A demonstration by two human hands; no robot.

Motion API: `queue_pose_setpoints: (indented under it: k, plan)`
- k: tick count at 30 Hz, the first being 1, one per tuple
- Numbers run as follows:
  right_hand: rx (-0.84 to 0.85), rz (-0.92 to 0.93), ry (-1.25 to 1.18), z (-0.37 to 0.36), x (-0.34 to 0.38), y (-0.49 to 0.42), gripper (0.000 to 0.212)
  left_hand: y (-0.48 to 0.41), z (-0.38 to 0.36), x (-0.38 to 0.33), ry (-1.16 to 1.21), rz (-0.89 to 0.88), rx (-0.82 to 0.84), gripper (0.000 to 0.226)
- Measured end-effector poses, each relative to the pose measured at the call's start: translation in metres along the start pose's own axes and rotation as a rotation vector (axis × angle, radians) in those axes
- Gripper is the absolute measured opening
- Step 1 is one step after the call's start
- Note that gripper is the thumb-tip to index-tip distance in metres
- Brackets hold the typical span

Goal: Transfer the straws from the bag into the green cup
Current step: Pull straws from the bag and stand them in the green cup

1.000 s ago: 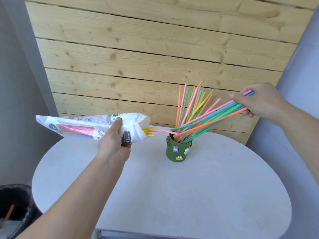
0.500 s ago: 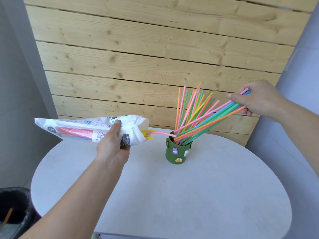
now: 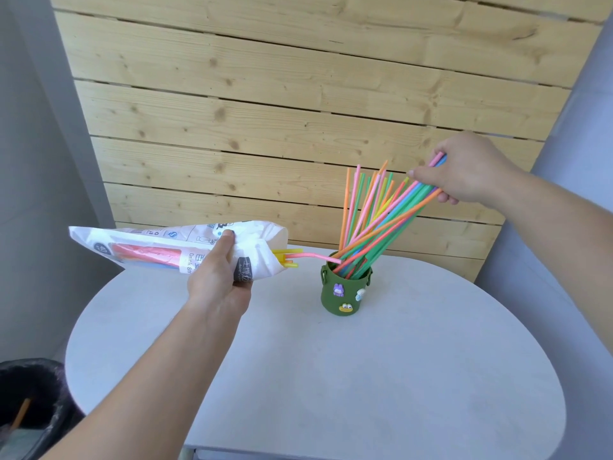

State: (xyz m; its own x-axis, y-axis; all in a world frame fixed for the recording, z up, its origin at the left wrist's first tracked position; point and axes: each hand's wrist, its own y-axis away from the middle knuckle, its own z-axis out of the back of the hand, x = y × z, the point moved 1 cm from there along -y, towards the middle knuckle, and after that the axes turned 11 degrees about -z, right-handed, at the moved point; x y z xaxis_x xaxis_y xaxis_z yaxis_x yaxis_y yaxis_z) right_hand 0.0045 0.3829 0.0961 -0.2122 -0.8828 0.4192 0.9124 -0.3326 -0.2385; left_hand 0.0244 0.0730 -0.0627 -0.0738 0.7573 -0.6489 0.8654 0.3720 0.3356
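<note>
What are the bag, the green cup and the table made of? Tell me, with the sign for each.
Bag: thin plastic film, probably; it crinkles where the left hand grips it, and red shows through a clear window.
Green cup: matte, soft-looking, perhaps silicone or rubber; no shine, small stuck-on charms.
Table: smooth matte pale top; material unclear.

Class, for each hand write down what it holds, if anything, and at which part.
Left hand: the bag, gripped near its open end. Right hand: a bundle of straws, pinched at their top ends.
</note>
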Motion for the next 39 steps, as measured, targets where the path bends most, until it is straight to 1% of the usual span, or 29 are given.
queue_pose_setpoints:
  k: [8, 15, 21, 25, 28, 35, 39]
  plan:
    - [0.048, 0.041, 0.059, 0.004, 0.003, -0.006, 0.032, -0.001, 0.001, -0.001, -0.003, 0.009, 0.004, 0.036]
    - [0.055, 0.124, 0.079, -0.012, 0.018, -0.002, 0.034, 0.0, 0.0, 0.001, -0.006, 0.013, 0.006, 0.037]
    - [0.063, 0.186, 0.115, -0.03, 0.035, 0.007, 0.03, 0.0, 0.0, 0.0, -0.005, 0.009, 0.012, 0.041]
    - [0.048, 0.208, 0.158, -0.042, 0.039, 0.012, 0.031, 0.001, 0.0, 0.0, 0.003, 0.018, 0.008, 0.035]
    - [0.051, 0.21, 0.125, -0.052, 0.037, 0.012, 0.032, 0.001, -0.001, 0.0, 0.004, 0.023, 0.005, 0.032]
    - [-0.04, 0.237, 0.073, -0.07, 0.023, 0.008, 0.029, 0.001, -0.001, 0.0, 0.002, 0.017, 0.012, 0.037]
    - [-0.195, 0.251, 0.107, -0.075, 0.018, 0.009, 0.035, 0.001, -0.002, 0.002, -0.001, 0.015, 0.016, 0.038]
